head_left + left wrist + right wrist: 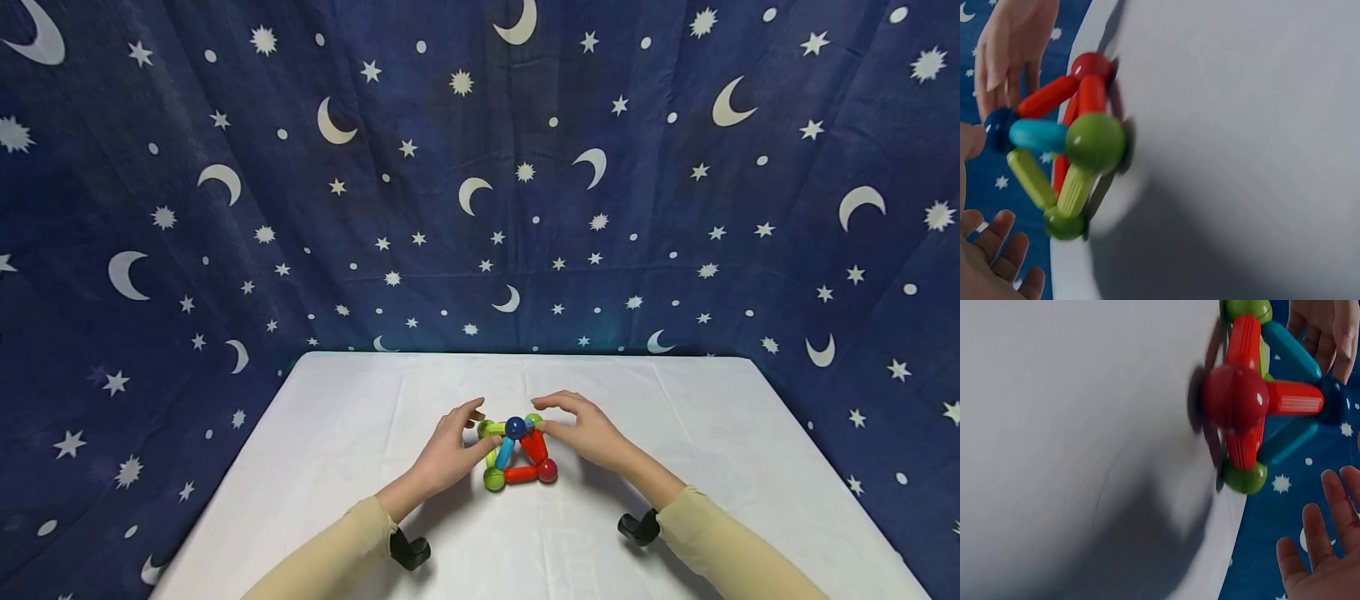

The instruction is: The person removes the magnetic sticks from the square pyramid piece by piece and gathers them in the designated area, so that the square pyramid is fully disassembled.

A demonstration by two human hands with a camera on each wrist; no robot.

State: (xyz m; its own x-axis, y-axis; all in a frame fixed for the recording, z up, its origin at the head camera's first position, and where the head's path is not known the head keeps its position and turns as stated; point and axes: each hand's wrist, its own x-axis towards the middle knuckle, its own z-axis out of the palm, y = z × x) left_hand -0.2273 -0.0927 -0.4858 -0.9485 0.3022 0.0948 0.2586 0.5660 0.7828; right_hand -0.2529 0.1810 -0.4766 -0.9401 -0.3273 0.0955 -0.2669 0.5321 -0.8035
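Note:
A pyramid of magnetic rods and balls stands on the white table. Its top is a dark blue ball. The base corners are a red ball and green balls, one a green ball at the near left. Red, light blue and lime rods join them, such as the near red rod. My left hand curves loosely beside the left side, thumb close to the blue ball. On the other side is my right hand, fingers spread in the right wrist view. Whether either thumb touches is unclear.
Dark blue cloth with moons and stars hangs behind and beside the table. Black wrist-worn pieces show under the left sleeve and the right sleeve.

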